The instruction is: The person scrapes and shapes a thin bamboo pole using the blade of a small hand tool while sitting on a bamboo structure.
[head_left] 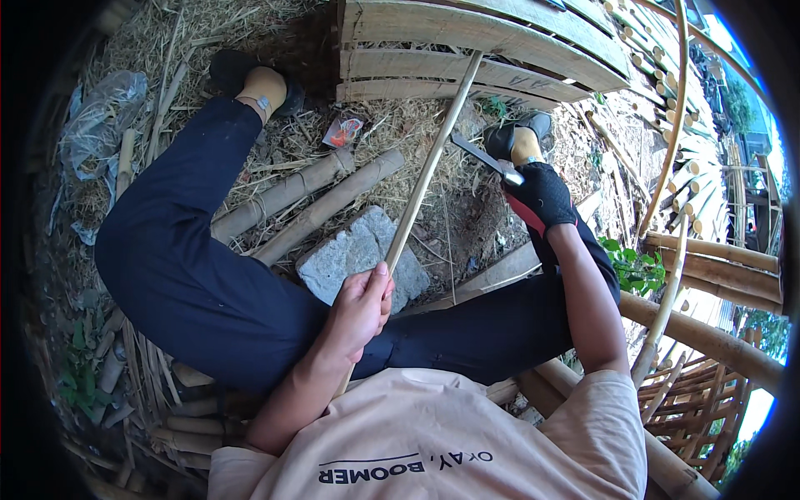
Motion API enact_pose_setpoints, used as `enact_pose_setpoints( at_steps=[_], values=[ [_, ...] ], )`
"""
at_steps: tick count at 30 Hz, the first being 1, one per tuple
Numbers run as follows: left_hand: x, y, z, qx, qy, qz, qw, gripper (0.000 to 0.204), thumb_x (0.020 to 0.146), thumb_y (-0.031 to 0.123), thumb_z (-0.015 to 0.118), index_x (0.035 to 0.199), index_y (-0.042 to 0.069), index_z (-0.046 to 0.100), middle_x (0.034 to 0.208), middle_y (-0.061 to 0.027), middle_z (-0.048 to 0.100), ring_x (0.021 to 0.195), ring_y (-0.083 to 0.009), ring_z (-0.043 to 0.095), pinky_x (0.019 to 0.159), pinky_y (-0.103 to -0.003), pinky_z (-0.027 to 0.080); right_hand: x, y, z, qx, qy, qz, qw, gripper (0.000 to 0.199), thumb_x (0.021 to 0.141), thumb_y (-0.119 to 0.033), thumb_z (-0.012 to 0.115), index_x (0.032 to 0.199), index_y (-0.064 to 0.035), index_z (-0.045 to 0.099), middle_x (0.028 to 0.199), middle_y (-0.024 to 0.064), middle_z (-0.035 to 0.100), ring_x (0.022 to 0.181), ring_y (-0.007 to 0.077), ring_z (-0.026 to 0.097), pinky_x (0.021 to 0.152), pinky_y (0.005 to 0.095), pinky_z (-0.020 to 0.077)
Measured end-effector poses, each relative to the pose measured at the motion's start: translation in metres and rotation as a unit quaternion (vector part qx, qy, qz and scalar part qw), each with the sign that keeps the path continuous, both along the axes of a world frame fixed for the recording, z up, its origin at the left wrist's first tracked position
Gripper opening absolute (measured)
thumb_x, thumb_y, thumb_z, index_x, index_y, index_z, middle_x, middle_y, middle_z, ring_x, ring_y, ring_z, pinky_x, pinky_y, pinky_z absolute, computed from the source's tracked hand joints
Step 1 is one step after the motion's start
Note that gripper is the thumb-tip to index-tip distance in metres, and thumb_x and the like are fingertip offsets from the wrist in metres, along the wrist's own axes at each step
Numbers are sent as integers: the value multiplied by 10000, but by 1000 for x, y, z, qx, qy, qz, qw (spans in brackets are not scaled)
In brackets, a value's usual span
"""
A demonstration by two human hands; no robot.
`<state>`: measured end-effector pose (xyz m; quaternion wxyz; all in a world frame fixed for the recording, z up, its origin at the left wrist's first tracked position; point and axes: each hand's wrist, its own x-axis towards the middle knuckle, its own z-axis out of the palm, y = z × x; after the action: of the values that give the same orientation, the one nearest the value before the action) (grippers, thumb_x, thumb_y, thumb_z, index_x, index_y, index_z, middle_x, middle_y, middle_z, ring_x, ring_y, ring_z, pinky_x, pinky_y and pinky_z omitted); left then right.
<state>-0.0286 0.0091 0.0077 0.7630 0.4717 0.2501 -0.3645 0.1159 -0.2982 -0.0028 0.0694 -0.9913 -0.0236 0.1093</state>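
My bare left hand (360,310) is closed around a long, pale bamboo strip (434,158). The strip slants up and away from my lap, its far end at a wooden slatted crate. On my right hand (543,198) is a black and red glove, and its fingers are wrapped round the handle of a knife (481,156). The dark blade points left toward the strip; I cannot tell whether it touches. Beneath the strip, between my legs, lies a rough grey stone block (343,252).
The wooden slatted crate (408,64) stands ahead. Two bamboo poles (329,204) lie left of the stone on straw-covered ground. A clear plastic bag (104,125) is at far left. Stacked bamboo (690,171) and a thick horizontal bamboo pole (708,337) are at right.
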Motion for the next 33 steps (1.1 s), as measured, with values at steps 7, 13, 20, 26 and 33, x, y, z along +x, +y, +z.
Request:
enact_pose_setpoints(
  at_steps=[7, 13, 20, 26, 33],
  values=[
    [1, 2, -1, -12, 11, 0, 1000, 383, 1082, 388, 386, 786, 150, 434, 590, 109, 296, 432, 11, 219, 370, -185, 146, -35, 55, 15, 55, 119, 95, 987, 328, 799, -419, 739, 960, -133, 741, 830, 168, 704, 804, 375, 684, 728, 431, 541],
    [0, 0, -5, 9, -6, -12, 1000, 388, 1083, 390, 381, 783, 150, 429, 582, 111, 290, 428, 12, 219, 371, -190, 144, -46, 73, 14, 54, 139, 137, 979, 294, 773, -373, 722, 956, -143, 734, 814, 166, 699, 801, 386, 682, 725, 452, 546],
    [1, -2, -8, 34, -15, -21, 999, 395, 1080, 408, 383, 782, 153, 429, 570, 110, 280, 418, 9, 218, 373, -192, 147, -35, 61, 3, 27, 104, 123, 987, 239, 756, -324, 688, 904, -141, 722, 769, 168, 689, 764, 381, 681, 709, 462, 543],
    [3, -2, -6, 30, -13, -20, 999, 401, 1078, 419, 384, 780, 155, 426, 569, 111, 279, 416, 10, 216, 375, -191, 140, -29, 55, 4, 31, 85, 140, 986, 238, 747, -320, 678, 898, -144, 734, 784, 161, 701, 776, 362, 694, 719, 462, 547],
    [3, -3, -1, 11, 0, -21, 1000, 403, 1085, 400, 368, 768, 157, 417, 570, 108, 269, 413, 7, 205, 370, -197, 132, -13, 32, -2, 51, 62, 4, 997, 311, 803, -400, 665, 939, -130, 740, 850, 176, 714, 783, 370, 692, 730, 449, 547]
  ],
)
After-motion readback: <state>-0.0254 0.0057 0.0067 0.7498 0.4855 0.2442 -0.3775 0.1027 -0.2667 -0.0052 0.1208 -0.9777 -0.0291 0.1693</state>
